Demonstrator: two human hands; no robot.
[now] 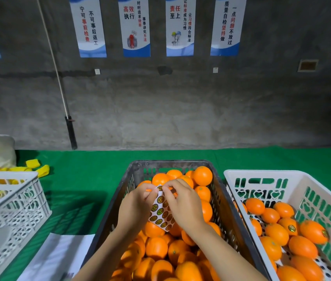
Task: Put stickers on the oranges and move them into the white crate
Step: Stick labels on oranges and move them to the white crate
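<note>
sticker sheet pinched between both hands' grip, above oranges

Both hands meet on the sticker sheet, above the oranges in the dark crate; white crate just right of the grip, oranges in it; another crate well left; table under all; wall behind.
</note>
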